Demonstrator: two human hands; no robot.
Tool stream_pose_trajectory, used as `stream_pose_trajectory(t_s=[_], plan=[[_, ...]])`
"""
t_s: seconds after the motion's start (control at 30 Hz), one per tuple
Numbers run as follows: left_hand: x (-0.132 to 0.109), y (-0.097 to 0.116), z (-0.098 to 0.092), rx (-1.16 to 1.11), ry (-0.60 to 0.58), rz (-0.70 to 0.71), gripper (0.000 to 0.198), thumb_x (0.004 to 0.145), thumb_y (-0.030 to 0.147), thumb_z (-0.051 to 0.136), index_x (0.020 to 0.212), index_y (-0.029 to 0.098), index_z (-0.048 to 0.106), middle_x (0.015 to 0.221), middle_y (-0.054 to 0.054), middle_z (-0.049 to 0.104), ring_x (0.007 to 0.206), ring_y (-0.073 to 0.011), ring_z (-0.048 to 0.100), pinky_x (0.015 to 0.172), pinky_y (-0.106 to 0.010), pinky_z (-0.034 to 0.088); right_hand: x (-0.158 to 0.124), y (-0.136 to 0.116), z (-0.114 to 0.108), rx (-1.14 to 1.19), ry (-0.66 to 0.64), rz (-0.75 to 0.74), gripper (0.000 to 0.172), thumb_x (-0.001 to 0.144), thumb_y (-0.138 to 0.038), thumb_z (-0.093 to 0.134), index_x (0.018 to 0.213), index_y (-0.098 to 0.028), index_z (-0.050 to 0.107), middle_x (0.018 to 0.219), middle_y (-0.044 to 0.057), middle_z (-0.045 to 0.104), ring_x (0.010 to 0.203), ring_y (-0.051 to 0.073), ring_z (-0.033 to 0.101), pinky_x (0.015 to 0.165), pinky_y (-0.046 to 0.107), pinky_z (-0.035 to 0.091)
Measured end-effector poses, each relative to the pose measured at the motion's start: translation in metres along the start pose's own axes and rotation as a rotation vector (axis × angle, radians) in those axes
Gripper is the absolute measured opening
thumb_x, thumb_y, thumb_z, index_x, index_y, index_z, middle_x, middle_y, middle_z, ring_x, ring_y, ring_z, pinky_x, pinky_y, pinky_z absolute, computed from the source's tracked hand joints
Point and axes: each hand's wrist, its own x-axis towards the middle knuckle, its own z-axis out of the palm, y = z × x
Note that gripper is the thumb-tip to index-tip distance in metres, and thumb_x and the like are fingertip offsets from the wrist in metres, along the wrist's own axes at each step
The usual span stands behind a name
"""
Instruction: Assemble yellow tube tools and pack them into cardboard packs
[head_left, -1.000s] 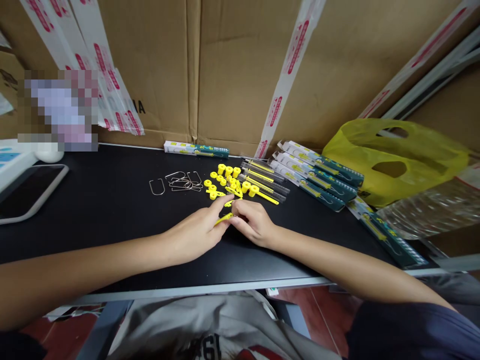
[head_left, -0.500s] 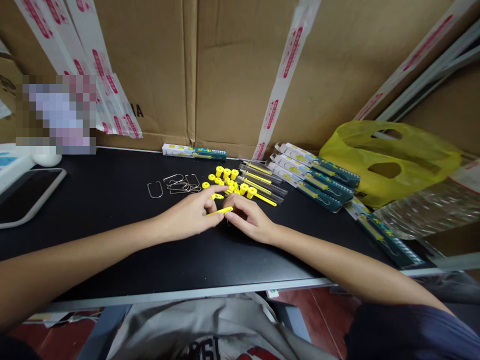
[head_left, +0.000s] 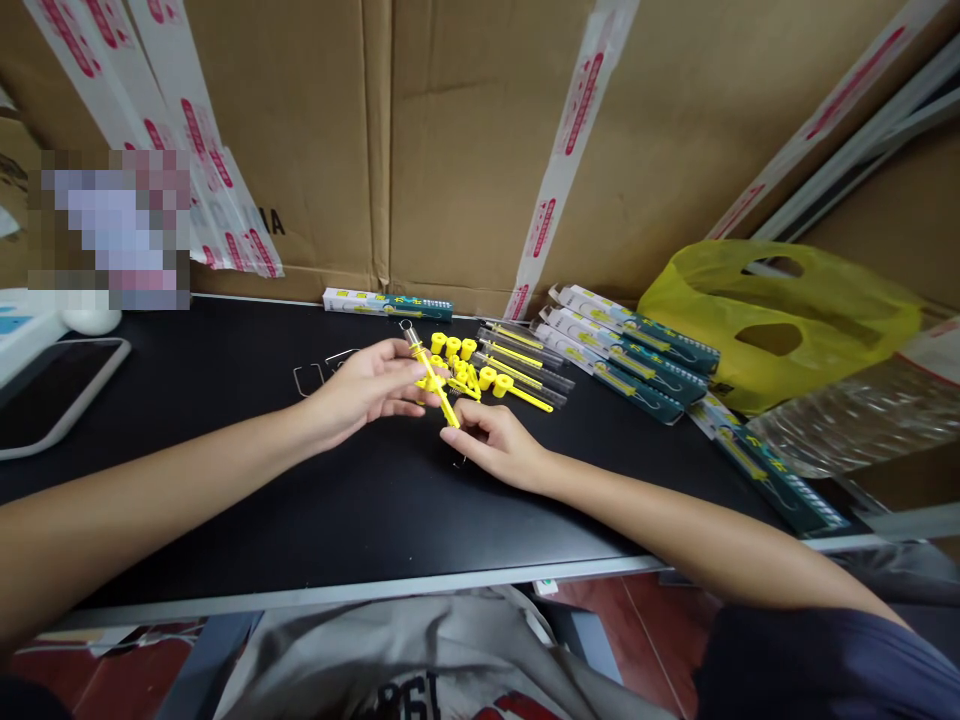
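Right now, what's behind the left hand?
Behind the bare left hand: bent silver metal wires and small yellow plastic parts, both partly visible. The hand hides some; wire count unclear.

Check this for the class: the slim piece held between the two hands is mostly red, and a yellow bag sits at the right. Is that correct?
Not quite: the head view shows the slim piece is mostly yellow. The left hand and right hand do hold it between them, and the yellow bag is at the right.
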Motion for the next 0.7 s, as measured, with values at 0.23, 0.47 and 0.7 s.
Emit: stream_pose_trajectory(t_s=[0.23,0.47,0.7], plan=[[-0.011,-0.017,0.015,0.41,-0.044,0.19,0.024,0.082,0.035,0.062,0.092,0.014,0.056,0.097,-0.009,0.071,0.077,-0.0154,0.066,0.052,-0.019,0.047,-0.003,-0.007,0.004,-0.03,-0.07,0.013,0.032,0.091,-0.038,0.052,0.067,-0.017,0.049,0.056,-0.004,0.049,0.05,0.008,0.043,0.052,0.021,0.033],[-0.014,-0.014,0.019,0.288,0.108,0.351,0.024,0.082,0.028,0.061,0.099,0.018,0.046,0.082,0.001,0.065,0.08,-0.0146,0.067,0.079,-0.029,0.052,-0.002,-0.015,-0.001,-0.12,-0.199,-0.01,0.033,0.096,-0.039,0.045,0.085,-0.015,0.066,0.069,0.002,0.063,0.061,0.011,0.056,0.06,0.022,0.039],[-0.01,-0.013,0.012,0.28,0.098,0.21,0.018,0.088,0.035,0.053,0.083,0.018,0.046,0.059,0.005,0.061,0.04,-0.0063,0.052,0.04,-0.016,0.039,0.0,-0.01,-0.007,-0.108,-0.049,-0.031,0.032,0.097,-0.033,0.042,0.084,-0.015,0.065,0.073,0.003,0.064,0.063,0.012,0.057,0.062,0.022,0.04]])
